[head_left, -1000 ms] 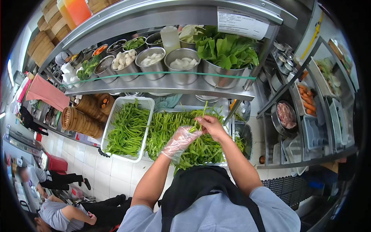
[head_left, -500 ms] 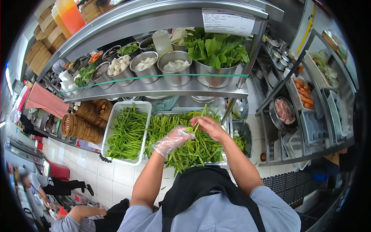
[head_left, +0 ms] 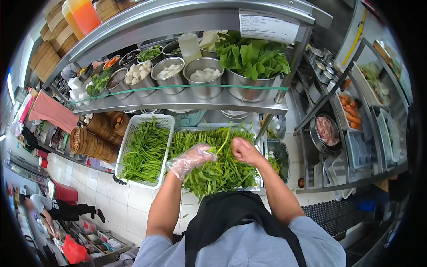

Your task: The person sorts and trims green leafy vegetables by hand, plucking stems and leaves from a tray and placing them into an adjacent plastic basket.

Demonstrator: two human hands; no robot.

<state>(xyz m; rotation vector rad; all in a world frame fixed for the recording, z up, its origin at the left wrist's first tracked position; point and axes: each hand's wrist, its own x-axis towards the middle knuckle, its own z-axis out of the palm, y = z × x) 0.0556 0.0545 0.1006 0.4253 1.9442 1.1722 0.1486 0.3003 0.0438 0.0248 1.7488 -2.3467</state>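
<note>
My left hand (head_left: 193,160), in a clear plastic glove, is closed on green stalks that look like water spinach; one pale stem (head_left: 223,143) sticks up from it to the right. My bare right hand (head_left: 245,151) is held apart from that stem, its fingers curled into a fist; whether anything is inside is hidden. Beneath both hands spreads a large heap of the same water spinach (head_left: 227,178) in a metal tray. Left of it stands a white perforated basket (head_left: 168,123) filled with trimmed green stems (head_left: 144,153).
A steel shelf (head_left: 187,103) crosses ahead, bearing metal pots and a pot of broad green leaves (head_left: 253,55). Bamboo steamers (head_left: 91,144) stand at left. On the right, a rack holds carrots (head_left: 350,111) and a bowl of meat (head_left: 327,130). A dark bin (head_left: 280,155) stands beside the tray.
My hands have moved apart: the right has left the stalk and closed into a fist, while the left has shifted slightly left with the stalks. A nearby person at lower left has gone from view.
</note>
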